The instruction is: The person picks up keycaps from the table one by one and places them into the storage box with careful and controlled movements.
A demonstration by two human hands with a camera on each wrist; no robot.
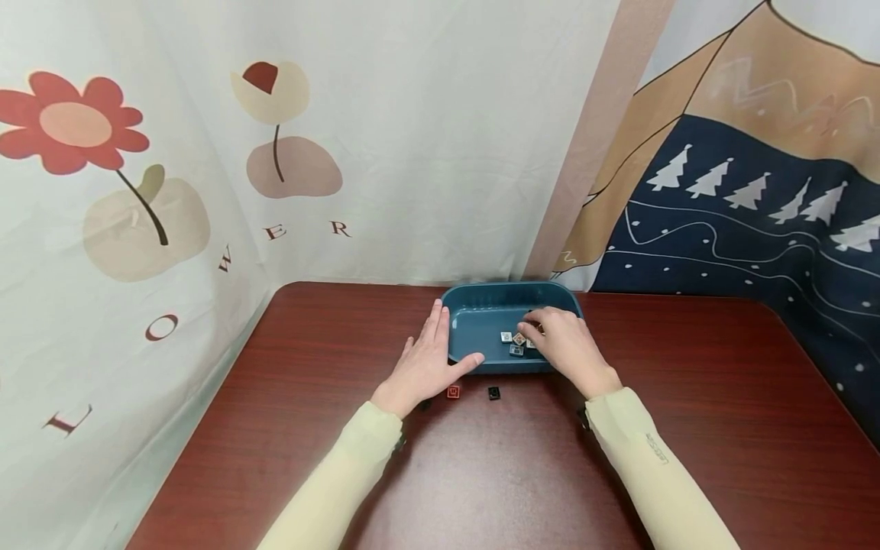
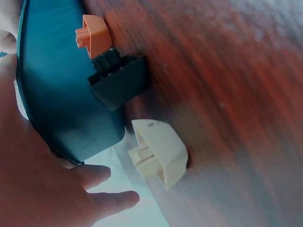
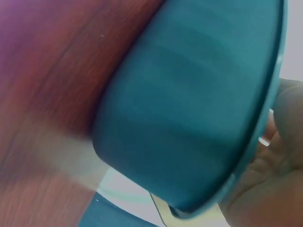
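Observation:
A blue-green plastic tray (image 1: 512,368) stands near the table's far edge. My left hand (image 1: 426,367) lies along its left rim, fingers straight and thumb over the near left corner. My right hand (image 1: 571,347) reaches over the right side with bent fingers down inside, close to a few keycaps: a white keycap (image 1: 506,337), a tan keycap (image 1: 519,338) and a grey keycap (image 1: 516,351). I cannot tell whether its fingertips pinch one. Outside the tray, the left wrist view shows an orange keycap (image 2: 98,35), a black keycap (image 2: 120,80) and a cream keycap (image 2: 163,151).
The dark red-brown wooden table (image 1: 687,382) extends to both sides and toward me. Behind it hangs a pale curtain (image 1: 426,153) with flower prints. A navy and tan printed cloth (image 1: 742,214) hangs at the back right.

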